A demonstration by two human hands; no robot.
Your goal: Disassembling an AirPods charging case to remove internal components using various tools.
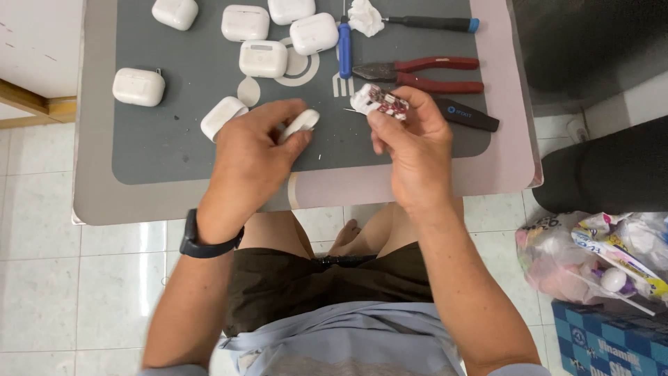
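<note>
Small white rounded shell piece [300, 123], glossy, tilted, pinched in the left hand's fingertips just above the near counter edge, white inner module with reddish-pink circuit board [381, 101], held up by the right hand, just right of it

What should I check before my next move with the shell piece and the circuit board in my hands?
1. Left hand grips the white shell piece: ok, pinched in the fingers.
2. Right hand holds the circuit board: ok, held at the fingertips, above the mat.
3. Shell and board apart: ok, a gap shows between them.
4. Tools within reach: ok, pliers and blue screwdriver lie just beyond the hands.
5. Board undamaged: cannot tell, too small to see.
6. Spare cases clear of the hands: not ok, one white case lies right beside the left hand.
</note>
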